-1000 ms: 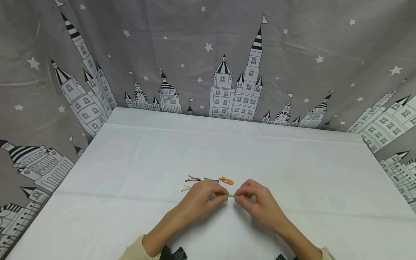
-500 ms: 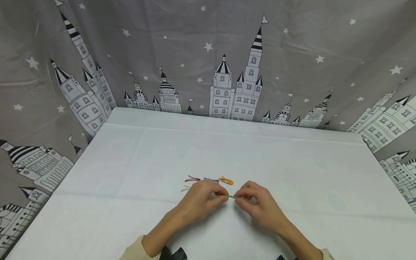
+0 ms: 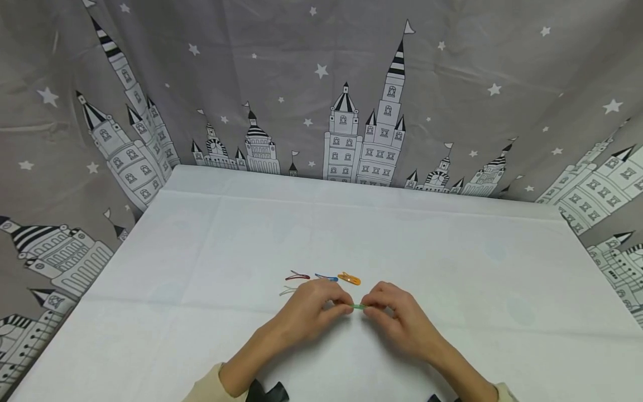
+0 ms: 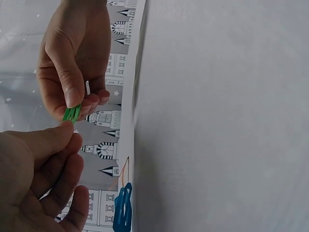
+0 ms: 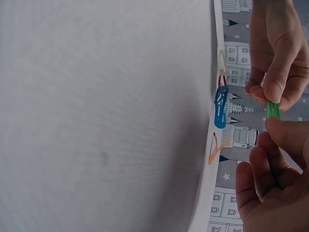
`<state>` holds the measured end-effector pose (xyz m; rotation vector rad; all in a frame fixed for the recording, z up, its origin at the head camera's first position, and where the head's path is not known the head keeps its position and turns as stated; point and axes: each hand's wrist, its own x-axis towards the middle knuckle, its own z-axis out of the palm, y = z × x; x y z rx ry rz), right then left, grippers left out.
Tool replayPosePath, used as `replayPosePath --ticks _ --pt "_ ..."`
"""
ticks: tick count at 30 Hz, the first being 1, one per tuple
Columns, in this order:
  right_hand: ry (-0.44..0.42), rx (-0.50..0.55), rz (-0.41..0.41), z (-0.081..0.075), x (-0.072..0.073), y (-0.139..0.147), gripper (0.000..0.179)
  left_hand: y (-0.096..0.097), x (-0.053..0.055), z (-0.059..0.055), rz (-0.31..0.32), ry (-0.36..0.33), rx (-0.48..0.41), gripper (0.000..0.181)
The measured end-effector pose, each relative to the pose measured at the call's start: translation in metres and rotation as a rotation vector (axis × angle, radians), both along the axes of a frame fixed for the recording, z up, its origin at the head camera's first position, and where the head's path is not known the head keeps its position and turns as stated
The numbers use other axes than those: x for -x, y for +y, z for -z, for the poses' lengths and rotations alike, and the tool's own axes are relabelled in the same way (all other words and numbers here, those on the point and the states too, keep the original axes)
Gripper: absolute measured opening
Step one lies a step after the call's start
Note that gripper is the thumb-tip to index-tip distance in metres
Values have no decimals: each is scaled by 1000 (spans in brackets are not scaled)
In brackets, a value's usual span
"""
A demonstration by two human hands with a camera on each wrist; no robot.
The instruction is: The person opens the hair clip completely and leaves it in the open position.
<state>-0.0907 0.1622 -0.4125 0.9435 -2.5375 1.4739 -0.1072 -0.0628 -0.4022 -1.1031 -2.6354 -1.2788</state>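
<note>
A green snap hair clip [image 3: 359, 306] spans the small gap between my two hands, off the table. My left hand [image 3: 317, 307] pinches one end of it between thumb and fingers; my right hand [image 3: 399, 315] pinches the other. In the left wrist view the clip's slotted middle shows between the thumbs, its ends covered. Just beyond the left hand lie a red hair clip [image 3: 298, 276], a blue hair clip [image 3: 327, 277] and an orange hair clip [image 3: 350, 278]. A pale hair clip [image 3: 287, 291] is partly hidden behind that hand.
A white cloth [image 3: 452, 268] covers the table, with faint fold lines across it. Behind and at both sides hangs a grey curtain [image 3: 281, 44] printed with castles and stars. Black straps [image 3: 268, 392] show near the sleeves.
The green hair clip tilted slightly down to the right, then levelled out a little lower. My right hand has shifted slightly towards the person. The clips on the table stay put.
</note>
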Motion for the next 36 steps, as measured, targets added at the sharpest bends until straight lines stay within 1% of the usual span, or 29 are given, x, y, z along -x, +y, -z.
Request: replayPosePath --ticks 3,8,16,22,28,31,36 --pt "11 -1 -4 -1 0 0 17 0 0 0 8 16 -11 4" --pt "-3 -14 -5 -1 1 2 16 1 1 1 19 25 -28 5" --pt "-64 -28 0 0 1 8 15 3 3 5 82 21 -59 5" --pt "-92 -42 -16 0 2 9 12 1 4 7 121 39 -73 4" --pt "-88 -43 -32 1 2 11 13 1 4 10 161 72 -88 4" --pt "-73 -33 -49 2 1 12 14 0 5 10 178 75 -93 4" --pt "-24 -5 -55 4 0 10 13 -1 5 9 173 103 -92 3"
